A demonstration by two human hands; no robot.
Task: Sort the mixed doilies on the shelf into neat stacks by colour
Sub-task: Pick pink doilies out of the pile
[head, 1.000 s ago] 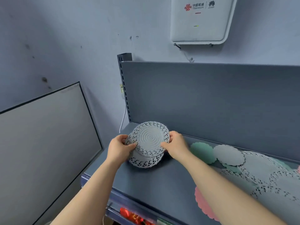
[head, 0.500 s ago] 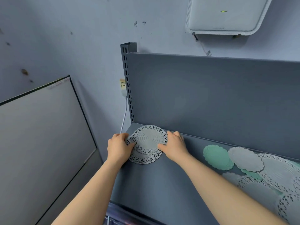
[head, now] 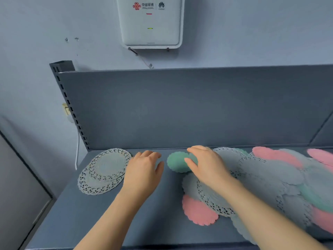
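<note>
Paper looking this flimsy, the round mint-green scalloped doily is probably wanting an edge pinch; your right hand is resting relaxed on it, left hand spreading open, empty.

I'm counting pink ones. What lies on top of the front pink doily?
A white lace doily overlaps the upper right edge of the pink doily. The pink part under it is covered, so whether more pink lies beneath cannot be seen.
</note>
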